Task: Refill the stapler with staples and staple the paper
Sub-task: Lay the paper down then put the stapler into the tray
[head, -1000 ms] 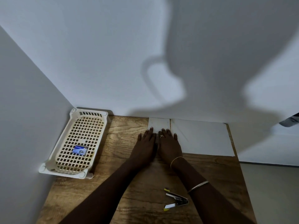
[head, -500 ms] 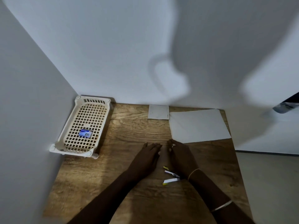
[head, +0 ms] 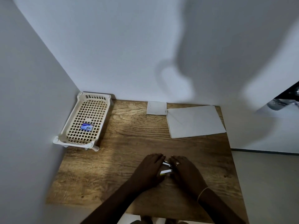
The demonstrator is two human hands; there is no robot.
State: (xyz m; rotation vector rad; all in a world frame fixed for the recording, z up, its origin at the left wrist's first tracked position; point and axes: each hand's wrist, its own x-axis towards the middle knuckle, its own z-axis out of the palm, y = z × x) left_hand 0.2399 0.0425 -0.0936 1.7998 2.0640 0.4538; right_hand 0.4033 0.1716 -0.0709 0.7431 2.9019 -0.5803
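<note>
The small silver-and-white stapler (head: 166, 172) lies on the wooden bench (head: 129, 143) between left grip (head: 150, 169) and right grip (head: 185, 171), touching both; whether either clasps it, I cannot tell.

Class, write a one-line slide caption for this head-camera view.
Left hand and right hand hold the stapler on a wooden table; staple box in the basket, paper beyond.
</note>
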